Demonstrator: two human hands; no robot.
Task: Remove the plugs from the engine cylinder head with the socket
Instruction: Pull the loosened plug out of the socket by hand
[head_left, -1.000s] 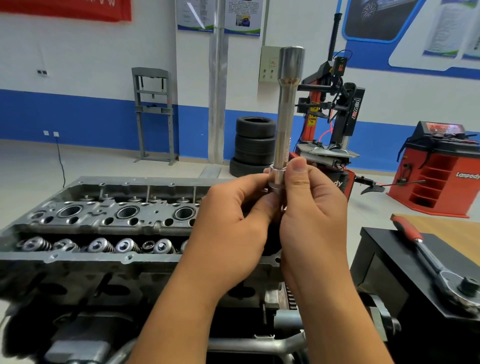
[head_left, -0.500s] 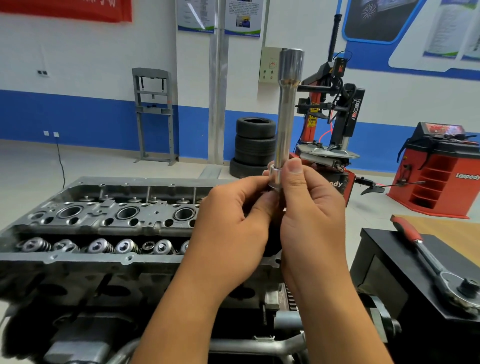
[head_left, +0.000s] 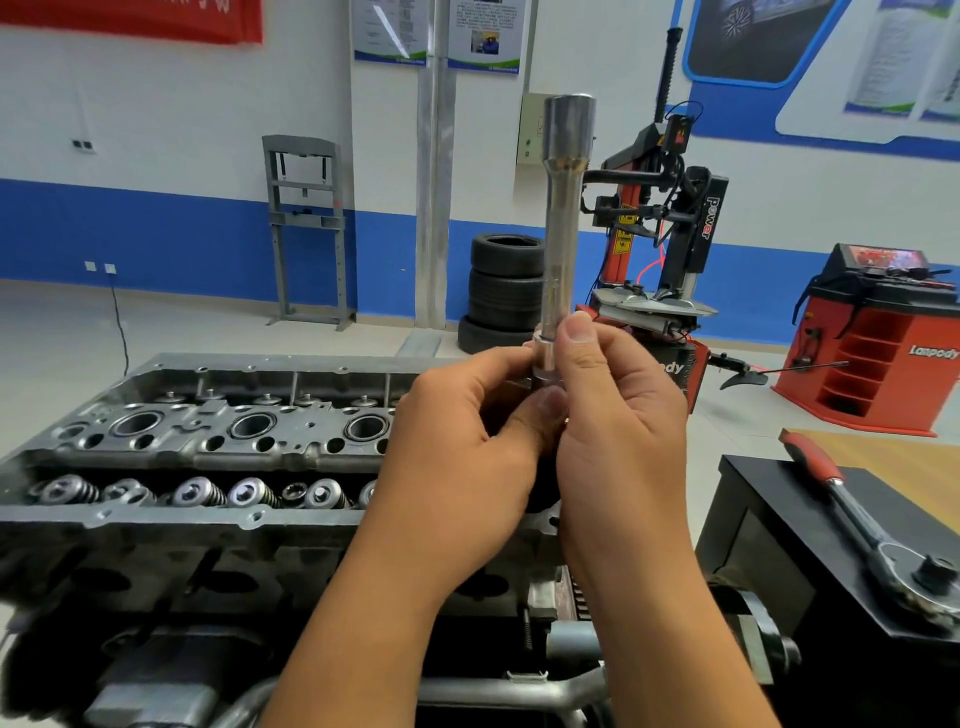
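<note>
The socket is held upright above the cylinder head, its lower end pinched by the left hand and the right hand, fingers curled round it. A ratchet is laid on the black desk at right.

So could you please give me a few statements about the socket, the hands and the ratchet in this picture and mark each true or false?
1. Both hands, left hand and right hand, hold the long socket at its lower end. True.
2. The socket lies flat on the cylinder head. False: it is held upright in the air.
3. The red-handled ratchet is attached to the socket. False: it lies apart on the black box.
4. Stacked tyres stand by the far wall. True.
</note>
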